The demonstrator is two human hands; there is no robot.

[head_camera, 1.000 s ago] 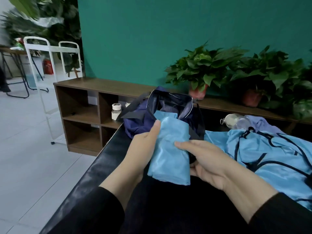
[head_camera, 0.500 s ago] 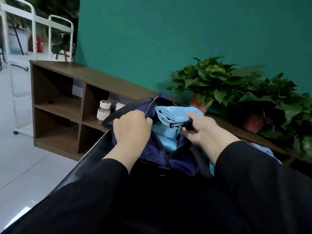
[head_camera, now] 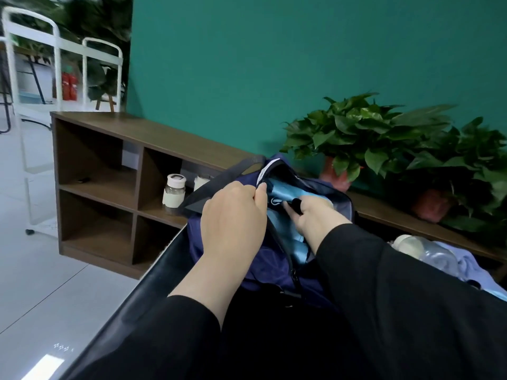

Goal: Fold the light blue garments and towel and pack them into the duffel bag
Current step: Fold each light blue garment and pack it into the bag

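A navy duffel bag [head_camera: 263, 259] sits open on the black table [head_camera: 153, 292]. My left hand [head_camera: 233, 215] pinches the bag's left rim by the white-edged opening and holds it apart. My right hand [head_camera: 310, 212] is pushed into the opening, pressing a folded light blue satin garment [head_camera: 288, 193] down inside; its fingers are partly hidden in the fabric. More light blue cloth [head_camera: 472, 272] lies on the table at the right, mostly hidden behind my right sleeve.
A clear plastic bottle [head_camera: 422, 248] lies on the cloth at right. Behind the table stands a low wooden shelf [head_camera: 109, 171] holding small white jars [head_camera: 174, 190]. Potted plants [head_camera: 365, 138] line the shelf top against a teal wall. A white metal rack [head_camera: 55, 64] stands far left.
The folded garment went from in front of the bag, held in both hands, down into the opening. My left hand shifted to the bag's rim and my right hand pushed deeper inside.
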